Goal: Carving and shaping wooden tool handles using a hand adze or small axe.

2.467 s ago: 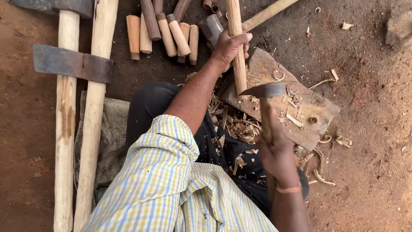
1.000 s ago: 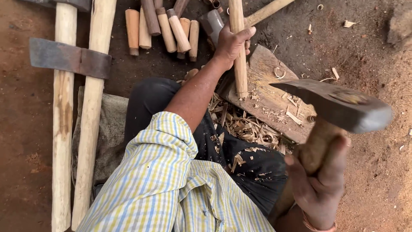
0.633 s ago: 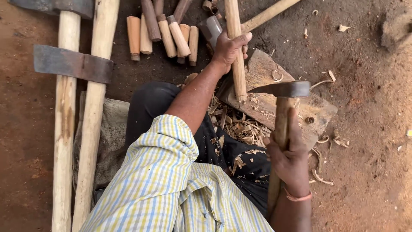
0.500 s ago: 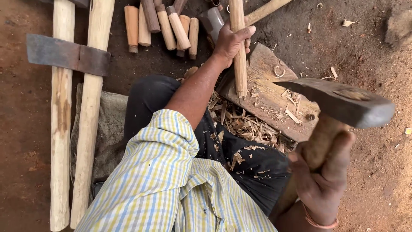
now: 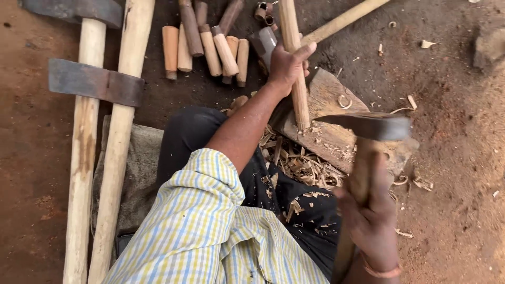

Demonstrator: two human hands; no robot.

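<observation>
Two long pale wooden handles lie side by side on the red-brown earth at the far left, each bearing a dull grey iron blade set crosswise (the upper blade is cut off by the frame's edge). Beside them a coarse grey sack is spread under the seated person's dark-trousered leg. Further right, at the top, a cluster of short turned wooden pegs lies on the ground, tan and smooth, some darker brown.

The left hand is wrapped tight around a slim, pale wooden stick, fingers fully curled and thumb pressed along its side. The stick stands nearly upright, its lower end resting on a worn, chip-scarred wooden chopping block; its surface looks freshly shaved, smooth and light-coloured. Curled wood shavings heap against the block and spill over the person's lap.

To the right, the right hand is clenched round the brown wooden haft of a hatchet, blurred by movement. Its flat dark metal head hangs just right of the stick's lower end, near it; whether it touches the stick cannot be told through the blur. More shavings scatter over the dusty soil at the far right, near a rough stone.
</observation>
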